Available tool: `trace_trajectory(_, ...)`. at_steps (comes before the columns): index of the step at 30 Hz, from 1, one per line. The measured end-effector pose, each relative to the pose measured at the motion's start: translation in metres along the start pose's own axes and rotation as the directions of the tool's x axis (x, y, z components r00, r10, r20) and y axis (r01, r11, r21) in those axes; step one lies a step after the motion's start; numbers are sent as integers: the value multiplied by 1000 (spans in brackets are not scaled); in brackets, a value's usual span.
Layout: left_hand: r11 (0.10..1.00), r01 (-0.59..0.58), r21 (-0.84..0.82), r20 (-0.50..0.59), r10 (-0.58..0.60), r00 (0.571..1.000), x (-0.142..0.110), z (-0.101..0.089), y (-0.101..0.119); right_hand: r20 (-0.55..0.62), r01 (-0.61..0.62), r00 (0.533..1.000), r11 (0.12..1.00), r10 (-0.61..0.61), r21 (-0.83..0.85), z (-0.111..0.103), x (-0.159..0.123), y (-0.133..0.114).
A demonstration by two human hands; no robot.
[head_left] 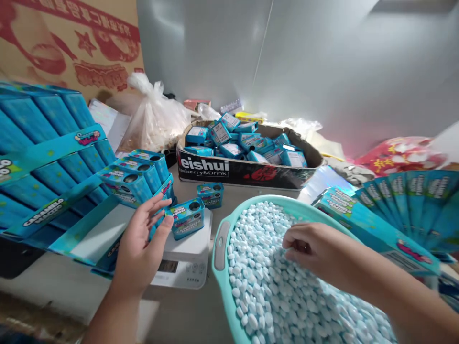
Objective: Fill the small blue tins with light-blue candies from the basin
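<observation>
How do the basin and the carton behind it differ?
The basin is turquoise; the carton's front is black with white lettering. The basin holds loose pale candies, the carton small blue boxes. The right hand is at the basin; no hand touches the carton. Both stand open.

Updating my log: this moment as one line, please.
left hand: open, beside small blue candy box on digital scale | right hand: curled at pale-blue candies in turquoise basin

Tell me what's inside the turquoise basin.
Many small pale blue pieces lie in the basin. The right hand hides some; the basin's floor is covered, out of sight.
</observation>
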State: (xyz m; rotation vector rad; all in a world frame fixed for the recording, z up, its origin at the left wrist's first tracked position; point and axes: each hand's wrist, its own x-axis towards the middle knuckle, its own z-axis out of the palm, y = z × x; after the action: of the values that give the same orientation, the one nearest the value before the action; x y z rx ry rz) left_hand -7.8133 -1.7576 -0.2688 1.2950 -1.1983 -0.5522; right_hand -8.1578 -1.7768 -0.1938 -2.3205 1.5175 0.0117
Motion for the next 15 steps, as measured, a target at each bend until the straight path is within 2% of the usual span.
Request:
trace_trajectory(3, 999, 18, -35, -4, -19, 1000, -2, 0, 1, 35, 9, 999, 1000, -9, -8, -9, 3, -7)
trace_trajectory(5, 998, 44, -54, -12, -44, 999, -4, -1, 2, -13, 41, 999, 998, -41, -40, -24, 13, -20)
trace_trajectory(7, 996, 66, -66, -6, -66, 998, -4, -1, 2, -85, 116, 989, 990, -123, -84, -42, 29, -44)
trace_trajectory(9, 994, 77, -80, 4, -77, 997, -3, -1, 2, -115, 265, 954, 957, -279, -118, -57, 49, -75)
trace_trajectory(12, 989, 107, -101, -1, -107, 994, -1, -3, 1, 1, 500, 860, 845, -509, -190, -67, 82, -120)
trace_trajectory(13, 988, 116, -102, -5, -118, 993, -1, -3, 1, 32, 548, 830, 803, -557, -232, -66, 93, -131)
trace_trajectory(15, 988, 126, -89, 2, -126, 992, -1, -3, 0, 42, 557, 823, 789, -567, -260, -59, 112, -144)
